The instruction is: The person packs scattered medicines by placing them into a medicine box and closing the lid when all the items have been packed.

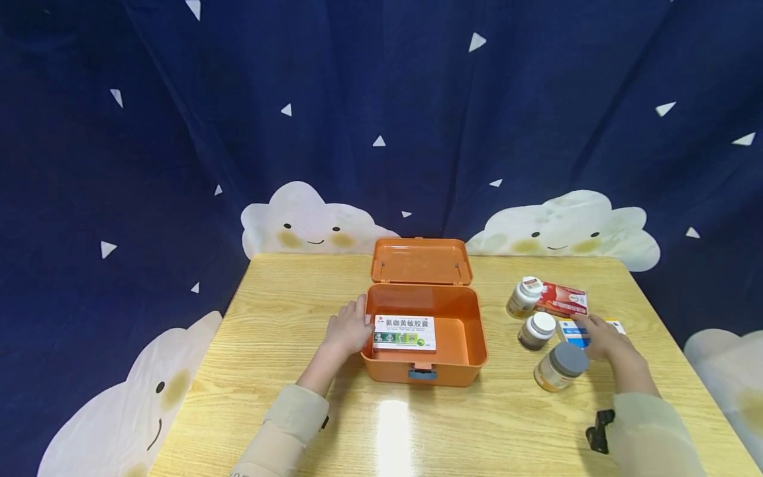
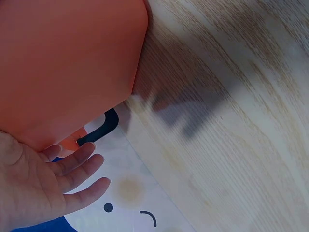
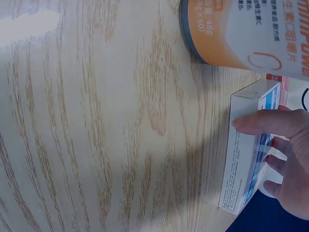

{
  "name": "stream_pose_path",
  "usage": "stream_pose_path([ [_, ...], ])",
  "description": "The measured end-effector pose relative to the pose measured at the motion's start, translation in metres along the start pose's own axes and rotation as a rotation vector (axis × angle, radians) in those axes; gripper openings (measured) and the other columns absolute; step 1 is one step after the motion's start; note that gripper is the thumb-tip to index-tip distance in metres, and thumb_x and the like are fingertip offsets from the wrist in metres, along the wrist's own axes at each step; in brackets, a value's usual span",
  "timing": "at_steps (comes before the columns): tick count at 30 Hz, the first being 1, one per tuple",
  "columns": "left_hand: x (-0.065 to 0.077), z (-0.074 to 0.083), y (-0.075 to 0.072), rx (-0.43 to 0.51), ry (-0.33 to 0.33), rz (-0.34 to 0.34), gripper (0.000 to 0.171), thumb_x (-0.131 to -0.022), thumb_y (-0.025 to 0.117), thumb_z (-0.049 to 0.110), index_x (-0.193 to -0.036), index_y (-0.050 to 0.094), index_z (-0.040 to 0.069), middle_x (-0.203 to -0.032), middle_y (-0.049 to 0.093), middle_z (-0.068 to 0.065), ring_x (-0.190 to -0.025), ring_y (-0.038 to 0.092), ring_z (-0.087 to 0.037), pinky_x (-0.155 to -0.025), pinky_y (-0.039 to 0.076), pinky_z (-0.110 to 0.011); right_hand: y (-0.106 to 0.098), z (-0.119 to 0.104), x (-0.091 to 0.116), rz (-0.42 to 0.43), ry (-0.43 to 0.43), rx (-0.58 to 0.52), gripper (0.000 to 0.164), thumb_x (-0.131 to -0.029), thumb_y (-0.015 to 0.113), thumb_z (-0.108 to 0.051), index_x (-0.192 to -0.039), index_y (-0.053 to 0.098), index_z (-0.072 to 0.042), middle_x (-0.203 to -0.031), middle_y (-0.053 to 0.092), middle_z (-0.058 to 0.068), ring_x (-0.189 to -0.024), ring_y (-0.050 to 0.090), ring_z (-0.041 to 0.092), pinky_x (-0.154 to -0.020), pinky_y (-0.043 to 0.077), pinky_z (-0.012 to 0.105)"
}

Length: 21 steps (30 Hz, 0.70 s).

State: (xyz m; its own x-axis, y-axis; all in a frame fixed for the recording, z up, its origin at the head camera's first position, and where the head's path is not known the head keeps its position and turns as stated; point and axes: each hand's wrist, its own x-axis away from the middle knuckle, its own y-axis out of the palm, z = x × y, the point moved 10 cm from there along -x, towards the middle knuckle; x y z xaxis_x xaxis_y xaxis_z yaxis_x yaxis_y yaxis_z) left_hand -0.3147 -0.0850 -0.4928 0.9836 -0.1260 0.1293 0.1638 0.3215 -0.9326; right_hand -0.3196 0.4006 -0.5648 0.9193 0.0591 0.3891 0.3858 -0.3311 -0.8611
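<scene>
At R end of a wood-grain table (image 1: 286,285), a blue-and-white carton (image 1: 573,333) lies under a person's R hand (image 1: 609,342), thumb on the long printed side, fingers bent toward the blue face, narrowed to a grip; fingertips partly hidden in R wrist view. Just beside it stand a gray-capped jar (image 1: 561,366) w/ orange-and-white label and a small dark bottle (image 1: 537,331) w/ white cap. Behind, a white bottle (image 1: 524,297) stands next to a red carton (image 1: 562,299), lying flat. Ctr. table: an orange case (image 1: 381,373), lid (image 1: 422,261) back, gray latch (image 1: 422,375) in front; inside, toward L, a white-and-green carton (image 1: 404,333), printed face up. L hand (image 1: 350,326) rests at the case's L rim, fingers loosely extended and slightly apart along the outer wall. Bkgd.: navy curtain (image 1: 334,66) w/ white triangles and smiling clouds (image 1: 316,222). Both sleeves pale.
</scene>
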Motion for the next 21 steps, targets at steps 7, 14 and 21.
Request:
stream_pose_path([
  [7,0.0005,0.0008,-0.0015,-0.002,0.003,0.01,0.059,-0.089,0.049,0.028,-0.139,0.027,0.005,-0.123,0.047,-0.017,-0.114,0.045,-0.033,-0.089,0.037,-0.052,-0.0022,-0.0026,0.0031,0.014,0.005,0.034,0.091,-0.07,0.075,-0.026,-0.138,0.021,0.0,-0.131,0.016,0.038,-0.116,0.017,0.062,-0.087,0.022,0.072],
  [14,-0.0001,0.0008,-0.0016,-0.014,0.01,0.029,0.058,-0.088,0.05,0.027,-0.138,0.028,0.005,-0.12,0.048,-0.016,-0.111,0.046,-0.032,-0.086,0.039,-0.051,-0.0041,-0.0039,0.0066,0.03,-0.004,0.049,0.099,-0.066,0.077,-0.04,-0.138,0.022,-0.001,-0.129,0.018,0.037,-0.113,0.018,0.062,-0.085,0.024,0.072],
  [21,-0.0002,0.0008,-0.0015,-0.002,0.009,0.025,0.059,-0.088,0.049,0.028,-0.139,0.028,0.005,-0.121,0.047,-0.016,-0.112,0.045,-0.033,-0.087,0.038,-0.052,-0.0039,-0.0043,0.0105,0.055,-0.013,0.039,0.104,-0.062,0.077,-0.049,-0.138,0.024,-0.002,-0.127,0.019,0.038,-0.112,0.019,0.061,-0.084,0.025,0.072],
])
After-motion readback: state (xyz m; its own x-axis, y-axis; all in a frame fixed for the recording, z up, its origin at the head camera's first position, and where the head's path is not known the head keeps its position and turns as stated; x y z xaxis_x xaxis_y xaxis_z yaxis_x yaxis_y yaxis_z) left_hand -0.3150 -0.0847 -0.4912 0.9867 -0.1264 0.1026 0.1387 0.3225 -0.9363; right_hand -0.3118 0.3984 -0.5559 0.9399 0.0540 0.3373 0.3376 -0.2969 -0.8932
